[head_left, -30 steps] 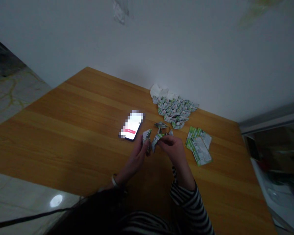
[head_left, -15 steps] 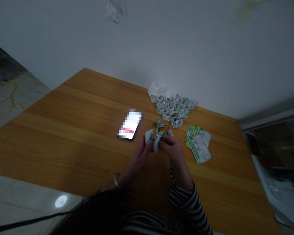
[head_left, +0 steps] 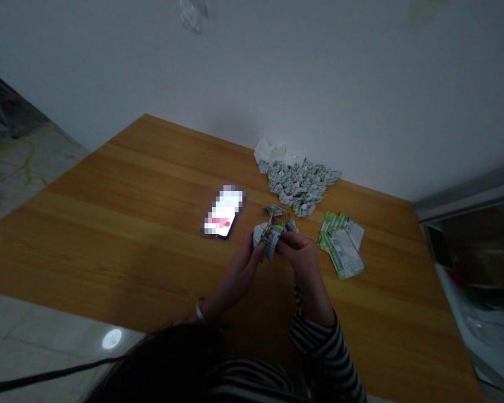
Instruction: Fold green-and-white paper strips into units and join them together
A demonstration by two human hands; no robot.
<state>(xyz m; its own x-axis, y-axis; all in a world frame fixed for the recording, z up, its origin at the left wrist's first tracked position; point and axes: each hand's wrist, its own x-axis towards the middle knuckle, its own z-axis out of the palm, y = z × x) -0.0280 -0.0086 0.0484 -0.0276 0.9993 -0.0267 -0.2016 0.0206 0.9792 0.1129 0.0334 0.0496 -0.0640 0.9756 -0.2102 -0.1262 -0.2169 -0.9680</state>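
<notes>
Between my two hands is a folded paper piece (head_left: 269, 239), printed in white, grey and green. My left hand (head_left: 244, 267) grips its left side, with the thumb in front. From the right, the fingers of my right hand (head_left: 300, 253) pinch it. Just beyond lies another small folded paper (head_left: 274, 210), close to the held piece; I cannot tell whether they touch. Farther back is a heap of many similar folded papers (head_left: 298, 182). A few flat printed leaflets (head_left: 345, 252) overlap to the right of my right hand.
A lit phone (head_left: 223, 211) lies left of my hands on the wooden table (head_left: 109, 224). Crumpled white paper (head_left: 269, 151) sits behind the heap, near the wall (head_left: 319, 73). A shelf or cabinet (head_left: 474, 263) stands beyond the table's right edge.
The two parts of the held paper, which stood apart on the left, now sit closer together. Both hands keep their hold and have shifted only slightly.
</notes>
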